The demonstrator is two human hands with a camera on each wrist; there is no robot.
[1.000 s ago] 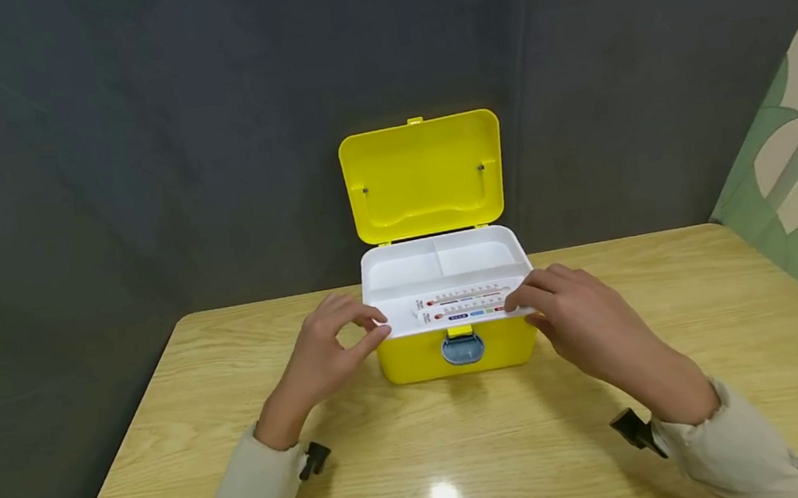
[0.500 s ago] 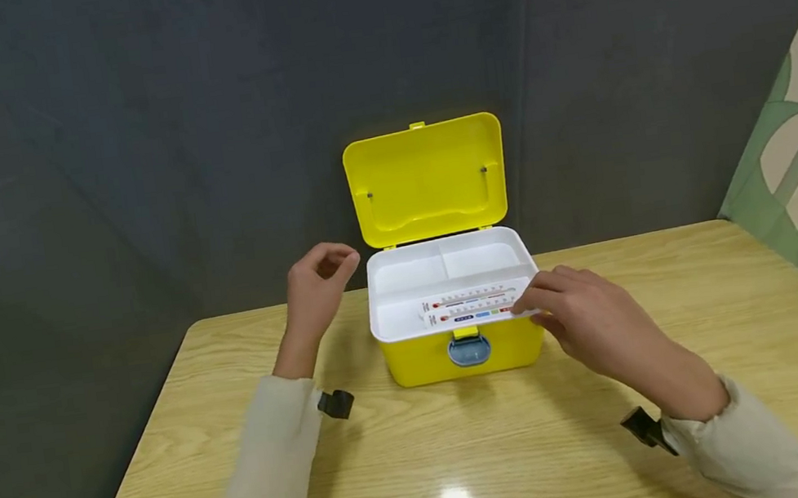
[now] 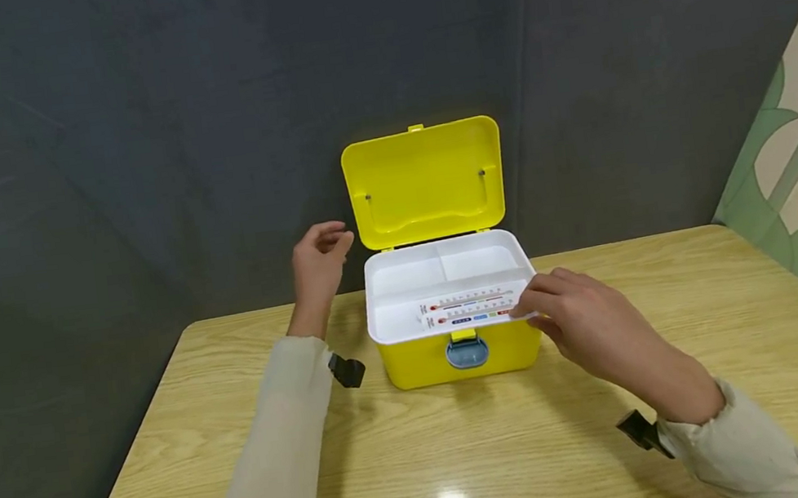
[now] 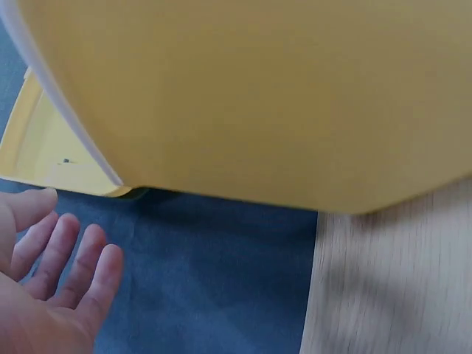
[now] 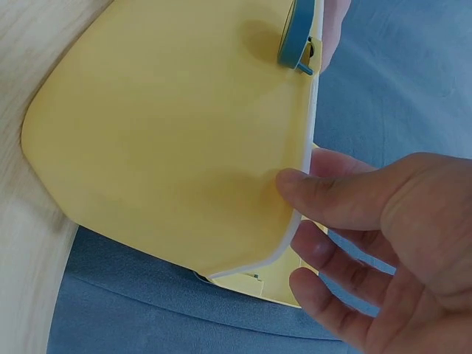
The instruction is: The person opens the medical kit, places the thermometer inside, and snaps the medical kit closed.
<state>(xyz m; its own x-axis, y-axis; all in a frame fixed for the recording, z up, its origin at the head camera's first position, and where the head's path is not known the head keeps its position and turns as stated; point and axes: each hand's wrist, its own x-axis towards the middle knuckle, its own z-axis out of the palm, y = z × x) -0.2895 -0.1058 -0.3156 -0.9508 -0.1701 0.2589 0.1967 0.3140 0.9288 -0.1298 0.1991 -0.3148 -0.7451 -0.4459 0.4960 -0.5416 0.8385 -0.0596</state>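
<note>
A yellow box (image 3: 420,366) stands on the table with its yellow lid (image 3: 427,172) raised at the back. Inside its top sits a white tray (image 3: 395,315) with dividers. Two thermometers (image 3: 467,303) on white cards lie in the front compartment. My right hand (image 3: 588,326) pinches the tray's front right rim; in the right wrist view the thumb (image 5: 317,193) presses the outer wall below the white edge, and fingers reach over it. My left hand (image 3: 320,270) hovers left of the lid, fingers loosely bent and holding nothing, apart from the box in the left wrist view.
A wooden table (image 3: 394,463) bears the box near its back edge. Dark cloth (image 3: 209,139) hangs behind it. On the right stands a patterned panel (image 3: 794,212). A grey latch (image 3: 467,354) hangs on the box front.
My left hand has left the tray's front left corner and moved up and back beside the lid. My right hand stays on the front right rim.
</note>
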